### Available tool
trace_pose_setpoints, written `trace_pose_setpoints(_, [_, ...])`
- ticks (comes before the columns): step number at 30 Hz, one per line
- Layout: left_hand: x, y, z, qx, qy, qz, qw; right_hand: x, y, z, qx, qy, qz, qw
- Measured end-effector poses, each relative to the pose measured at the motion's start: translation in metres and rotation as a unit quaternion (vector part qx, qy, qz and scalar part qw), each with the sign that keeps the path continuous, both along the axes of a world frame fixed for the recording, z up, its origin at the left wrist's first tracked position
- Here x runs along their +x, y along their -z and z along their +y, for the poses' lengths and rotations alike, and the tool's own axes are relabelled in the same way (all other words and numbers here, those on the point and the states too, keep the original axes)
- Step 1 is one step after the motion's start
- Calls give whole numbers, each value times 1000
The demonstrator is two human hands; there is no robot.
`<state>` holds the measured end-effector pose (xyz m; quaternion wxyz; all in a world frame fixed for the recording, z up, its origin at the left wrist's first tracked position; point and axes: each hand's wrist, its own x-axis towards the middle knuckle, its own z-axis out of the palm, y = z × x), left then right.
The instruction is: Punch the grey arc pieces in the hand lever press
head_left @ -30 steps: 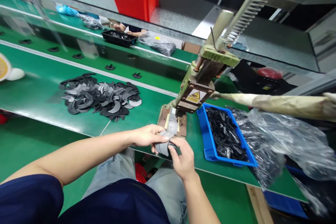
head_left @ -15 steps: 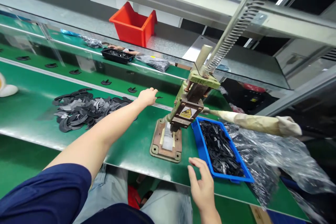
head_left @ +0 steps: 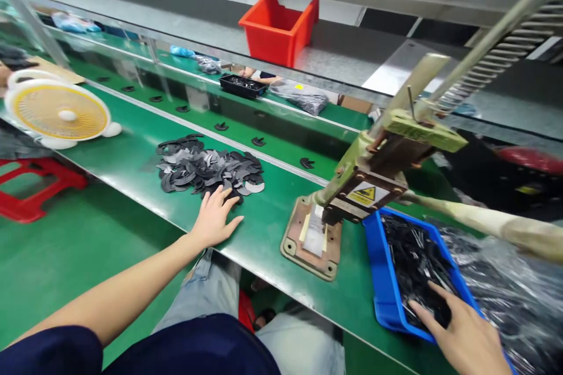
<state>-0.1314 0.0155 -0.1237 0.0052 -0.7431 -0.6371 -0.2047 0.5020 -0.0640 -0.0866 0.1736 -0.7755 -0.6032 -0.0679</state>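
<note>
My left hand (head_left: 214, 220), fingers spread, is at the near edge of a pile of dark grey curved pieces (head_left: 206, 167) on the green bench. Its fingertips overlap the nearest pieces; no piece shows in its grasp. My right hand (head_left: 468, 331) hangs over the near end of a blue bin (head_left: 382, 299) holding thin black parts (head_left: 413, 252). Its thumb and forefinger are apart, with nothing visible between them; its other fingers are partly hidden. Between my hands stands a green hand press (head_left: 373, 170) with a yellow warning label and a flat base plate (head_left: 292, 237).
Black pieces (head_left: 258, 141) lie spaced along the green belt behind the bench. A white and yellow fan (head_left: 61, 111) stands at left. Clear plastic bags (head_left: 505, 281) lie right of the bin. An orange-red bin (head_left: 275, 35) sits on the shelf; another person's hands show beyond.
My left hand has come back from the belt to the pile, its fingers now spread. My right hand has moved from beside the blue bin to over it. The view has turned left.
</note>
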Motion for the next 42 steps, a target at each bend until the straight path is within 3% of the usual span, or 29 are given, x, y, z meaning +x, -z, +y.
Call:
trace_pose_setpoints(2, [-9,7,-11,-18,-36,-6,999,5,6,11,-38,-20,32,999])
trace_pose_setpoints(5, [-10,11,-10,-39,-23,-23,999,2,9,19,-35,-14,59,998])
trace_pose_setpoints(11, [27,7,2,-73,50,-44,995,-15,5,19,-22,20,77,997])
trace_pose_setpoints(16, [43,4,0,-56,70,-44,995,-31,-6,10,-7,64,110,992])
trace_pose_setpoints(20, [36,5,-9,6,53,-67,996,-50,-26,1,76,94,93,988])
trace_pose_setpoints(25, [24,10,-26,74,66,-102,990,-78,-48,-10,191,78,108,973])
trace_pose_setpoints(27, [28,5,-31,106,103,-126,981,-100,-49,-15,224,50,121,966])
trace_pose_setpoints(30, [49,-18,-40,123,187,-193,955,-156,-41,-22,231,-34,169,958])
trace_pose_setpoints(32, [73,-39,-47,86,263,-256,926,-199,-30,-28,235,-149,268,922])
trace_pose_setpoints(35, [110,-64,-55,12,366,-323,873,-253,-14,-38,218,-236,332,887])
trace_pose_setpoints(38, [136,-75,-58,-12,412,-346,843,-280,-3,-46,204,-265,345,877])
trace_pose_setpoints(42, [146,-74,-61,6,417,-359,835,-286,3,-52,198,-274,349,874])
